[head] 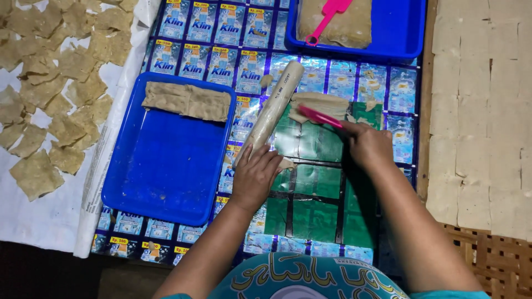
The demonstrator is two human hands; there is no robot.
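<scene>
Left hand: palm down, fingers closed loosely over the near end of a dough-coated rolling pin, holding it on the work mat.
Rolling pin: lies at a slant, its far end pointing away and to the right, just left of the dough being worked.
Right hand: closed around the handle of a pink scraper, whose blade points left and far.
Scraper tip: touching a thin tan sheet of dough, which sits at the far edge of the green mat; it may be lifting the sheet's edge, though the contact is hard to see.
Left tray: a blue tray just left of the pin, with a folded strip of dough along its far wall.
Far tray: a second blue tray holding a dough slab and another pink scraper.
Far left: cut dough pieces spread on white cloth.
Right: a pale sheet scored into squares.
</scene>
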